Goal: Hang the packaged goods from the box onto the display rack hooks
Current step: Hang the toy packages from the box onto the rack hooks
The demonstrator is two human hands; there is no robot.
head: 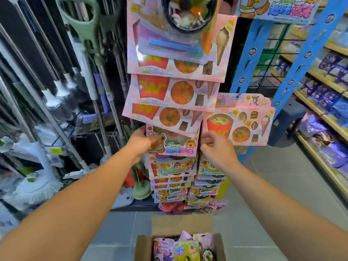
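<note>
So the left hand has its fingers wrapped round the left edge of a pink toy-food pack, steadying it against the rack, I'd guess so its hang hole lines up with a hook. The hook itself is hidden behind the cards. The right hand sits just beside the pack's right edge, fingers curled in a loose pinch with nothing clearly in them. Packs above overlap like shingles. More goods wait in the cardboard box on the floor below.

Bright, even shop light, soft smeary blur throughout (worst at the edges), strong wide-angle bending.
</note>
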